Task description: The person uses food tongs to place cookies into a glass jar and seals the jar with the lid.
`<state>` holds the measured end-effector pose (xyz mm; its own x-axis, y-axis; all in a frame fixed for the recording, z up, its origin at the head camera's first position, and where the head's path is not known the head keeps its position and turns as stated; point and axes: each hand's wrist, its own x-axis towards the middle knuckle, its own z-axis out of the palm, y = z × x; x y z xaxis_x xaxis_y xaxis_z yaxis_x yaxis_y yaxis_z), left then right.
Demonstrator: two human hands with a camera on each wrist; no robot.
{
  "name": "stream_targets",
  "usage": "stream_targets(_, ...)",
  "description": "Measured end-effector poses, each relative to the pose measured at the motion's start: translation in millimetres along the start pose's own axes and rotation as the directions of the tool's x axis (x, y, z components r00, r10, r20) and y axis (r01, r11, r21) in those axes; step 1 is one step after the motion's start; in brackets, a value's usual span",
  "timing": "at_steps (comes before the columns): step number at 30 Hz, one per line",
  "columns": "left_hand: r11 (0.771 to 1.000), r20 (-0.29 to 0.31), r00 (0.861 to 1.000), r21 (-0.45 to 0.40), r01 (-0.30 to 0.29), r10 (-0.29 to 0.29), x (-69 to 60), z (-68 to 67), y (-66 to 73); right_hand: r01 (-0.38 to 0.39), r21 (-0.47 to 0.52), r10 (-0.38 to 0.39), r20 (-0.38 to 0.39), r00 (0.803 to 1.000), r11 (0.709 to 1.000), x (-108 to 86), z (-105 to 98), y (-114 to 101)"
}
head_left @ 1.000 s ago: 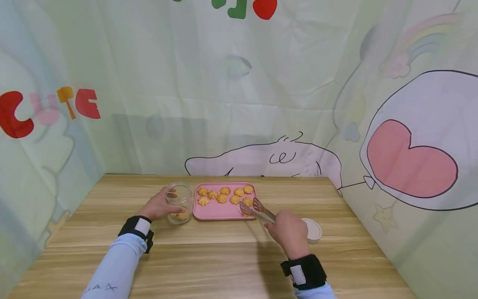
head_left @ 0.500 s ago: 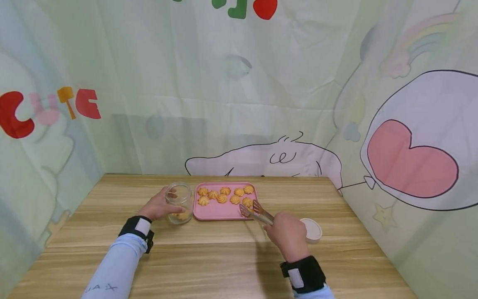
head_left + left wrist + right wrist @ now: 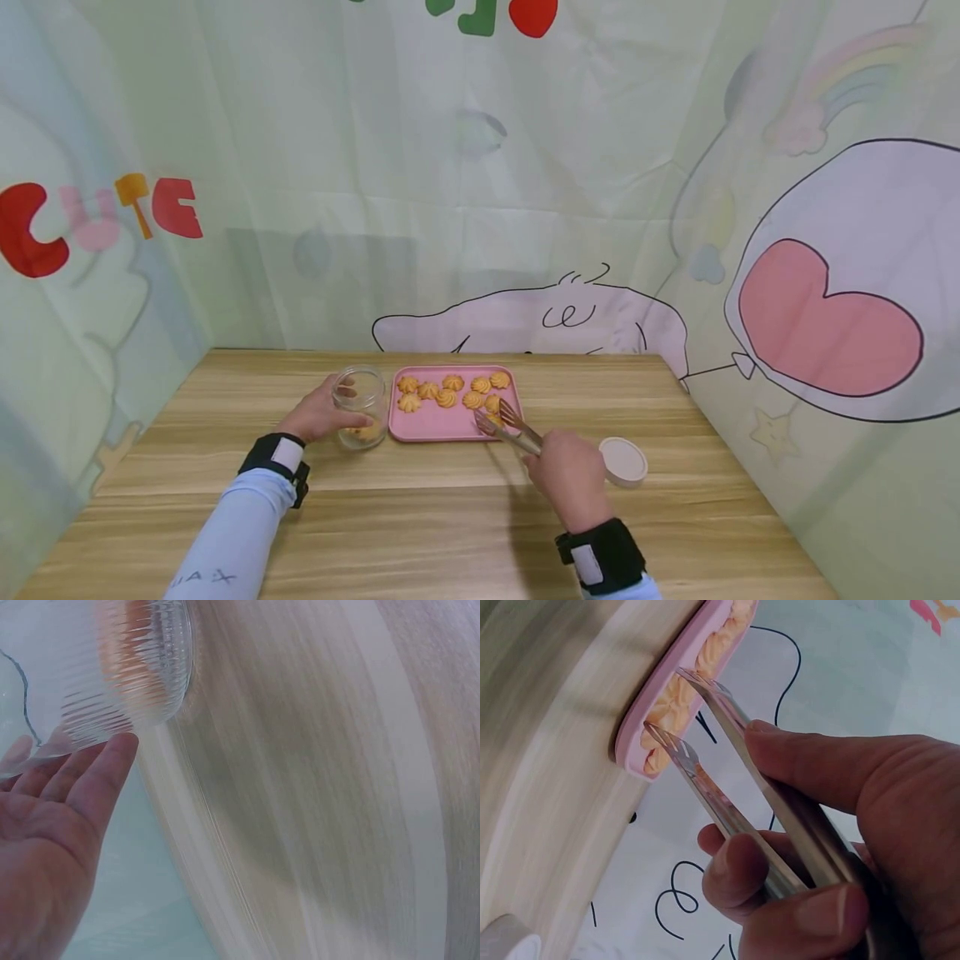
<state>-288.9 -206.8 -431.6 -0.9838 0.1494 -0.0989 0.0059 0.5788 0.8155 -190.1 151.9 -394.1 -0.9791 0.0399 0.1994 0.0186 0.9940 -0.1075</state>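
Note:
Fingers and thumb of my left hand (image 3: pixel 318 414) hold a clear glass jar (image 3: pixel 361 408), its mouth uncovered and some cookies (image 3: pixel 367 431) at its bottom. In the left wrist view the jar (image 3: pixel 142 667) shows ribbed glass near its base. My right hand (image 3: pixel 568 477) grips metal tongs (image 3: pixel 735 817), their tips spread apart at the right end of a pink tray (image 3: pixel 442 429). Around a swirled cookie (image 3: pixel 669 705) stand the two tips in the right wrist view; whether they touch it I cannot tell. Several more piped cookies (image 3: pixel 446 397) lie on the tray.
A round white lid (image 3: pixel 624 462) lies on the wooden table (image 3: pixel 420 533), right of my right hand. Behind the table hangs a printed curtain (image 3: pixel 315 167); another printed panel (image 3: pixel 780 450) borders the right side.
My right hand has shifted slightly left with the tongs, whose tips moved left over the tray's right end, uncovering more of the lid. The left hand and jar stay put.

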Motion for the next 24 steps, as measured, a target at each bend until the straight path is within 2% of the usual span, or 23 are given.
stream_targets(7, 1.000, -0.001, 1.000, 0.008, -0.001, 0.001, -0.3, 0.1, 0.5, 0.021, 0.000, -0.021, -0.017, 1.000, 1.000, 0.6, 4.1, -0.7)
stream_targets(15, 1.000, 0.000, 1.000, 0.014, 0.006, -0.006, -2.5, 0.3, 1.8, 0.021, 0.024, -0.021, 0.008, 1.000, 0.999, 0.9, 4.4, -0.9)
stream_targets(24, 1.000, 0.001, 1.000, 0.019, 0.006, -0.006, -3.5, -0.1, 3.9, 0.043, 0.025, -0.042, -0.038, 0.998, 0.999, 0.2, 4.7, -2.1)
